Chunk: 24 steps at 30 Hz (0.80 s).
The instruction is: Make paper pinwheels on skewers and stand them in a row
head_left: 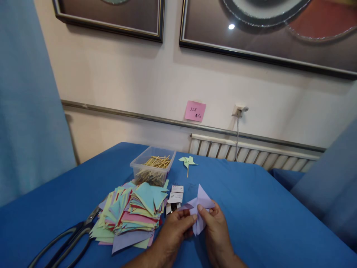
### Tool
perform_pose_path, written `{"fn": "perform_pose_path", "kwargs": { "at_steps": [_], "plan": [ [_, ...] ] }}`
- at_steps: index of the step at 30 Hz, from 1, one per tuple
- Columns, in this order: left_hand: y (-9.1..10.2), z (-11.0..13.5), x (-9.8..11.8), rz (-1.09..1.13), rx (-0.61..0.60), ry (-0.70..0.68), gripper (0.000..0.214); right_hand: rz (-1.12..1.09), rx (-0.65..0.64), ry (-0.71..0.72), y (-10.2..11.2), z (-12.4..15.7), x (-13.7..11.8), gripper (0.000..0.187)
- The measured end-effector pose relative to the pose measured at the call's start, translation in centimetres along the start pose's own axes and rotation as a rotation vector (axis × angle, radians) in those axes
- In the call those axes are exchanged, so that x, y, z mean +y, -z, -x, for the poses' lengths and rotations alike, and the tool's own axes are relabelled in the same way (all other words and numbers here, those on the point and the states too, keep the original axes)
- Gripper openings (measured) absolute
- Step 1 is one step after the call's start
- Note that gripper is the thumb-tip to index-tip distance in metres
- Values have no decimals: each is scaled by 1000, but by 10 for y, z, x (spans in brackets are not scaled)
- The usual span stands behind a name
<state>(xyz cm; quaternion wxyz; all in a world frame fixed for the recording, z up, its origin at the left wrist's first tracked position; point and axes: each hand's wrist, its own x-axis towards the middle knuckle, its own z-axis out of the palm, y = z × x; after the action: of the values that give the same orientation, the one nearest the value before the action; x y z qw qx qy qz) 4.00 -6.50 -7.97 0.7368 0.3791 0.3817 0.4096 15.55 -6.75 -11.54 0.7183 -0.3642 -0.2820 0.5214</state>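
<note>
A lilac paper pinwheel [203,196], partly folded with pointed blades, is held between both hands above the blue cloth. My left hand [178,225] pinches its left side, thumb on top near the middle. On the right side, my right hand [216,225] grips the paper with the thumb pressing close to its centre. Fingers hide parts of the folds. Just beyond my left hand lie small white boxes [175,197], one open with dark bits inside. A finished pale green pinwheel [187,161] on a short stick rests farther back.
A big pile of coloured cut paper [134,216] lies at left, beside large dark-handled scissors [75,238]. Behind it stands a clear plastic tub [153,165] of wooden sticks. A blue cloth [264,219] covers the table, and a radiator [251,152] runs along the wall.
</note>
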Motion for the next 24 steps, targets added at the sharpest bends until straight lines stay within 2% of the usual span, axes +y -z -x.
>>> {"fn": "perform_pose_path", "kwargs": {
  "at_steps": [5, 12, 18, 21, 24],
  "plan": [
    [-1, -4, 1, 20, 28, -85, 33, -22, -32, -37, -2, 5, 9, 46],
    [-2, -2, 3, 7, 1, -126, 35, -60, -62, -48, -5, 5, 8, 41],
    [3, -7, 4, -57, 98, -147, 31, -47, -64, -62, -5, 7, 5, 47],
    [7, -6, 11, -18, 102, -154, 31, 45, -30, -50, -3, 9, 0, 53],
    [11, -4, 24, 54, 117, -176, 30, 229, 12, 75, -2, 11, -3, 53]
  ]
}}
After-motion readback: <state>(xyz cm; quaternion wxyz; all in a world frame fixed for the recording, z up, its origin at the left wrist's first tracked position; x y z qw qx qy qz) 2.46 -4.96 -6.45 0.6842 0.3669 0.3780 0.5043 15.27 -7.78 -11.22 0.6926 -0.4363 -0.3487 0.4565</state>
